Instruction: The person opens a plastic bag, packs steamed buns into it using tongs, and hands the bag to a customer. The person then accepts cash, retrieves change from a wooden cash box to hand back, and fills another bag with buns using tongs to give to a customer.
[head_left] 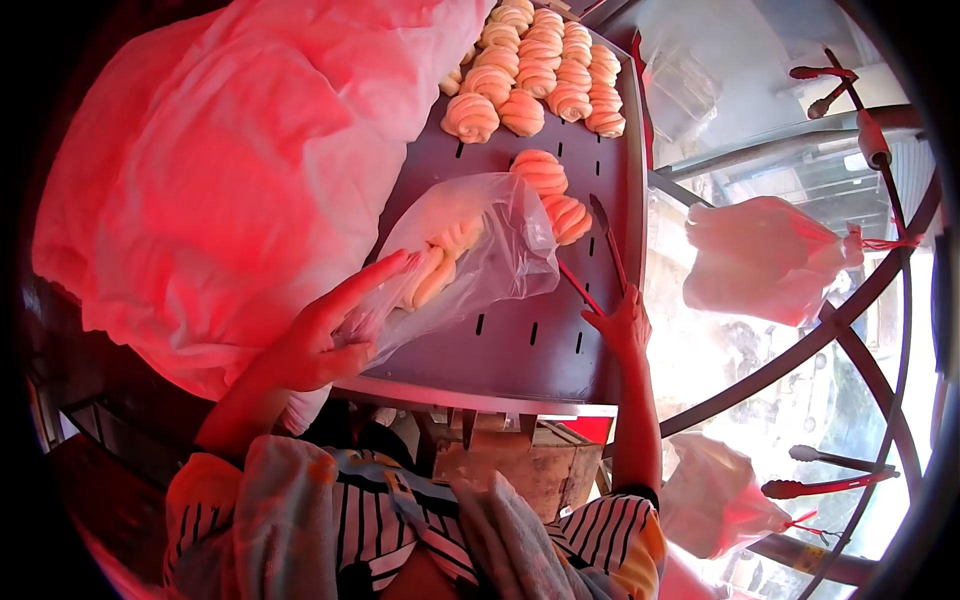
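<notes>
My left hand (325,335) is closed on the near end of a clear plastic bag (515,235). Inside the bag lie a few twisted steamed buns (435,270). With my right hand (622,325) I grip a pair of tongs (608,240) by the handle end. One tong arm reaches up along the tray's right side and the other slants left toward the bag, so the arms are spread apart. Two loose buns (567,218) sit on the slotted metal tray (505,355), just beyond the bag's mouth and left of the tong tips.
Rows of buns (540,65) fill the tray's far end. A large cloth cover (250,180) bulges over its left side. On the right, plastic bags (765,260) hang by a metal frame (780,385), with more tongs (830,487). A wooden box (515,465) stands below the tray.
</notes>
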